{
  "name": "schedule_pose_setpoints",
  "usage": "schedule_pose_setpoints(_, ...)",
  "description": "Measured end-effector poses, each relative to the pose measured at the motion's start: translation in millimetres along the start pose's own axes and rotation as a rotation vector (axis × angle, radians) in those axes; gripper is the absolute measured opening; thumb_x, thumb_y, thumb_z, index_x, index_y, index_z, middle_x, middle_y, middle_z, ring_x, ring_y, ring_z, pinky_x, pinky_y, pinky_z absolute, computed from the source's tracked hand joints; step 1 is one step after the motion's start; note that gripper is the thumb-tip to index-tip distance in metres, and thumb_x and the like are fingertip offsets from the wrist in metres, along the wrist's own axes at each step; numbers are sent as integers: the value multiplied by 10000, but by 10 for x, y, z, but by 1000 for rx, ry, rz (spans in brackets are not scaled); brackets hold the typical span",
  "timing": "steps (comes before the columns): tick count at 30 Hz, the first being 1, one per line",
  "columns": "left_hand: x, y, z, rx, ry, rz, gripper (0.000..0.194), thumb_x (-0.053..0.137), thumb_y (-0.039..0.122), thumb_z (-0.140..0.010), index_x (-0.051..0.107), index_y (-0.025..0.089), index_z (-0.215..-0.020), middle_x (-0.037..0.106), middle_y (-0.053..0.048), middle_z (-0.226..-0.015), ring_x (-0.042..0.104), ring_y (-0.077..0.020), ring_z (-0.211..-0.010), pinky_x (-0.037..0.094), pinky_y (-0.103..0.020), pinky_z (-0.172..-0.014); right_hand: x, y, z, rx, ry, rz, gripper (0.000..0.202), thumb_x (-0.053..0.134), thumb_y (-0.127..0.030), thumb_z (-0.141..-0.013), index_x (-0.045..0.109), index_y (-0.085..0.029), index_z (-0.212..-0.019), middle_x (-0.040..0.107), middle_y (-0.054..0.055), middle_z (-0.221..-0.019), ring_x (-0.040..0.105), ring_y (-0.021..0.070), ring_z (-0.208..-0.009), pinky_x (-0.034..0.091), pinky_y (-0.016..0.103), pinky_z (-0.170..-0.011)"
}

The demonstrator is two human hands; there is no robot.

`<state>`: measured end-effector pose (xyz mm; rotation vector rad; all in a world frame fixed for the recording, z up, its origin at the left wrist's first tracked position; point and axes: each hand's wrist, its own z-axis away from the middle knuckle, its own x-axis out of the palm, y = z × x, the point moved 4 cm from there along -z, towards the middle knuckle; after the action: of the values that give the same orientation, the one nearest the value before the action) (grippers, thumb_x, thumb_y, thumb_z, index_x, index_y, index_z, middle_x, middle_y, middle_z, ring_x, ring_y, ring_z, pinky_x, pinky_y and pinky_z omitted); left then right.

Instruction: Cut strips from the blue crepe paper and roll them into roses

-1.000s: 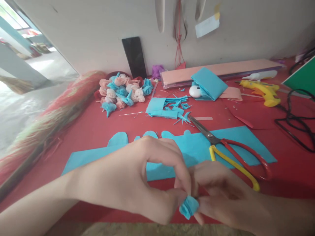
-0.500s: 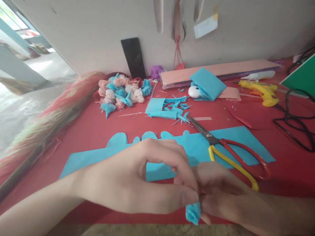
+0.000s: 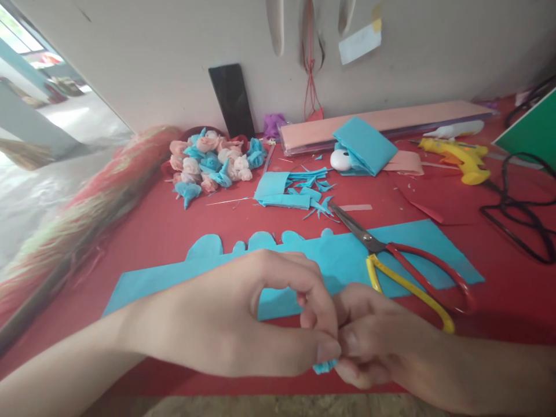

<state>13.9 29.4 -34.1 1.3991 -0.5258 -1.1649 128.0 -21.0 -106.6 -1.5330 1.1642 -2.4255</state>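
Between the fingertips of both hands is a small blue crepe-paper flower point(image 3: 325, 367), mostly covered, with only its lower edge showing. My left hand point(image 3: 243, 318) pinches it between thumb and forefinger. My right hand point(image 3: 373, 336) meets it from the other side, its thumb and curled fingers pressed close against the left fingertips. Behind the hands lies a long blue crepe-paper sheet point(image 3: 147, 281). Several rounded blue petal pieces point(image 3: 206, 246) lie along its far edge. Scissors with one red and one yellow handle point(image 3: 376, 246) rest on the sheet, blades pointing away to the left.
A pile of pink, white and blue paper flowers point(image 3: 211, 162) sits at the back left. Blue paper scraps point(image 3: 282, 188), a folded blue paper point(image 3: 365, 145) and a yellow glue gun point(image 3: 469, 156) with a black cord lie farther back. A black phone point(image 3: 232, 101) leans on the wall.
The right hand's fingers have closed in around the flower, which has moved slightly up and left and is now more covered. My left hand has shifted slightly left.
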Motion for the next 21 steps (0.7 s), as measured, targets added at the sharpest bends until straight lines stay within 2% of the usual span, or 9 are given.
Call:
schedule_pose_setpoints(11,31,-2,-15,19,-6,4,64,602,99,-815,610,137,-764,597,12,-765,580,-80,-726,477,-153,-678,-62,78,-19,-5,19,-166,89,584,-114,-726,668,-135,-750,487,-32,-564,358,38,-473,254,131,-408)
schedule_pose_setpoints(21,30,-16,-4,2,-21,22,74,557,100,-842,573,142,-784,576,16,-775,552,-81,-724,460,-157,-681,18,-11,-20,-9,31,-147,62,546,-137,-722,606,-136,-705,450,-39,-572,294,45,-474,225,157,-425)
